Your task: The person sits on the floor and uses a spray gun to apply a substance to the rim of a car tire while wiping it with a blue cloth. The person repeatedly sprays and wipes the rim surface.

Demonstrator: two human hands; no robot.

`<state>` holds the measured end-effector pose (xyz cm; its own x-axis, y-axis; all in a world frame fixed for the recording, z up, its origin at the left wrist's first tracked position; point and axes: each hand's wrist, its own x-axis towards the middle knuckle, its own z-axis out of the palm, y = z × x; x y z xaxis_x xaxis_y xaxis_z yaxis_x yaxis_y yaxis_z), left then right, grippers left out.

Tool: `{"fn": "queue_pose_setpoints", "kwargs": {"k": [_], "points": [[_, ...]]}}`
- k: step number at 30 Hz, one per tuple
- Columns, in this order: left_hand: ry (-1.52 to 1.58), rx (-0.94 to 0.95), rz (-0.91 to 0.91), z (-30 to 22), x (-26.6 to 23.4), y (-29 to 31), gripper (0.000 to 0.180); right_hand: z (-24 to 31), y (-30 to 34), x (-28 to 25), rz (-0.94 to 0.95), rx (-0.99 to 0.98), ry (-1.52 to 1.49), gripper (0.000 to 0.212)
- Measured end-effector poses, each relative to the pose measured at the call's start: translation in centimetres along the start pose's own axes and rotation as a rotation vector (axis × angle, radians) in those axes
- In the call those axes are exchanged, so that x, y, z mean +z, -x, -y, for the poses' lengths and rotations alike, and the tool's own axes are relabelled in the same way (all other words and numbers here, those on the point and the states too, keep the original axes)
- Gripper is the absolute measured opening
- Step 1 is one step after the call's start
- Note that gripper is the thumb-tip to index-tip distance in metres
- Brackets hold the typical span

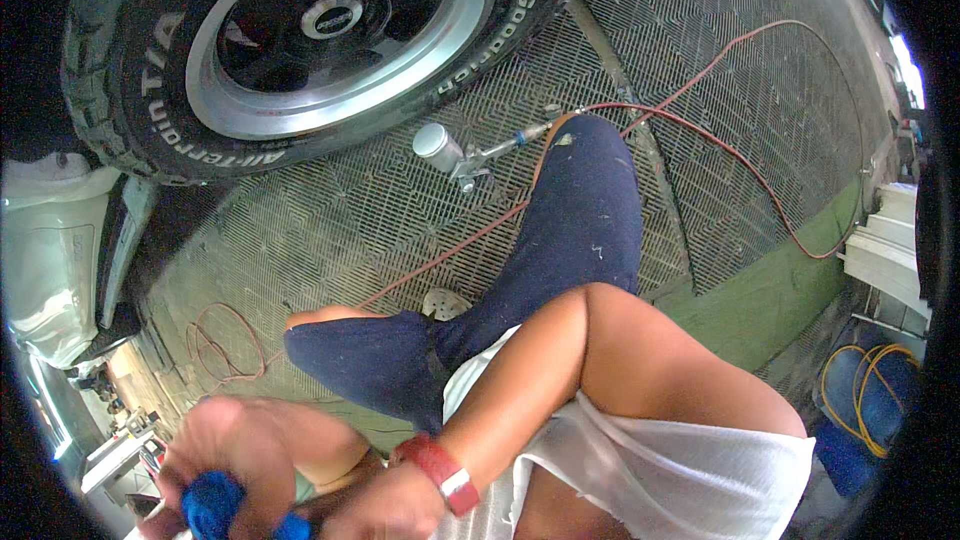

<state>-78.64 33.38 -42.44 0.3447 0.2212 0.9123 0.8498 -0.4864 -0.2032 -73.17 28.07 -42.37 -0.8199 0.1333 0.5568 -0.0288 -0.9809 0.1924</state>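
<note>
At the lower left, my left hand is bent with its fingers closed round a bunched blue cloth. The hand is somewhat blurred, and part of the cloth falls below the picture's edge. Close beside it is my right hand, with a red band round the wrist. Its fingers are blurred and cut off by the lower edge, near another bit of the blue. On the floor past my knees lies a silver spray gun with a round cup, joined to an air hose.
A large wheel with a black tyre stands at the upper left, beside a pale car body panel. The red hose loops over the ridged floor. A yellow cable hangs over a blue container at right.
</note>
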Motion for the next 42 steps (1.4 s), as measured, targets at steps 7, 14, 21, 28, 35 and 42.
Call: {"fn": "queue_pose_setpoints", "kwargs": {"k": [7, 14, 21, 28, 35, 42], "points": [[0.475, 0.148, 0.955, 9.2, 1.0, 5.4, 0.052, 10.0, 8.5, -8.2, -0.355, 0.005, 0.299, 0.03], [0.36, 0.322, 1.029, 14.2, 8.1, 19.6, 0.013, 16.5, 9.2, -19.0, -1.086, 0.012, 1.23, 0.019], [0.183, 0.014, 1.365, 15.4, 10.0, 25.7, 0.011, 20.9, 9.1, -28.1, -1.488, 0.112, 1.804, 0.026], [0.076, -0.159, 1.466, 16.7, 11.5, 27.0, 0.012, 23.8, 7.3, -30.1, -1.659, 0.319, 2.202, 0.025], [-0.094, -0.391, 1.524, 17.5, 11.3, 26.4, 0.014, 26.0, 5.3, -29.1, -1.417, 0.313, 2.512, 0.031], [-0.192, -0.848, 1.476, 18.6, 9.1, 25.4, 0.044, 28.7, 4.7, -26.7, -0.945, 0.265, 2.607, 0.064]]}}
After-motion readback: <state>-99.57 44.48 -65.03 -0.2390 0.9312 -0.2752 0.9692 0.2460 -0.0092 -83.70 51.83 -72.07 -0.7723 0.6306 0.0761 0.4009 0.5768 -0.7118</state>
